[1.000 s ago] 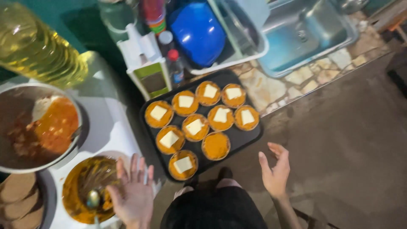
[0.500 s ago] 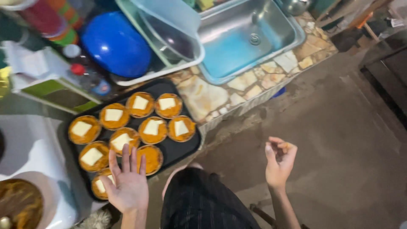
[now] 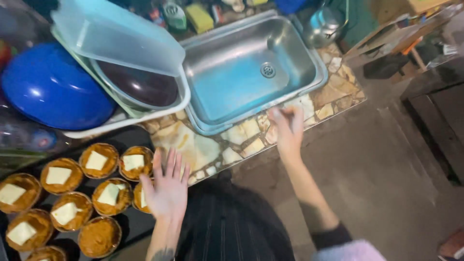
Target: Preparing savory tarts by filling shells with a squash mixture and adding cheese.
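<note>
Golden-brown little tarts (image 3: pixel 96 162) are set out in rows on a dark tray (image 3: pixel 135 223) at the near left. A pale square of cheese (image 3: pixel 96 160) is laid on top of almost every one. One tart (image 3: pixel 100 236) near the front is seen with no square on it.

The left hand (image 3: pixel 166 187) is held flat and open, fingers spread, just over the right edge of the tray. Nothing is gripped in it. One tart (image 3: pixel 141 197) is partly hidden under it, and it cannot be told if the tart is touched. The right hand (image 3: pixel 288 126) is raised over the stone counter (image 3: pixel 203 150), close to the near edge of the metal sink (image 3: pixel 241 72). It is blurred, with the fingers curled loosely; whether something small is pinched there cannot be told.

The tarts are judged to be light and crumbly. The shells would likely break if squeezed, and the filling looks soft and a bit sticky. Each would best be taken by the rim, or lifted from below, with a gentle hold. The cheese squares look soft and could slide off if a tart is tipped. The tray looks stiff and is best held at both short ends and kept level.

Far left, a blue bowl (image 3: pixel 50 87) and a clear plastic box (image 3: pixel 116 36) are stacked in a white rack (image 3: pixel 145 113). A kettle (image 3: pixel 321 24) is seen beyond the sink.
</note>
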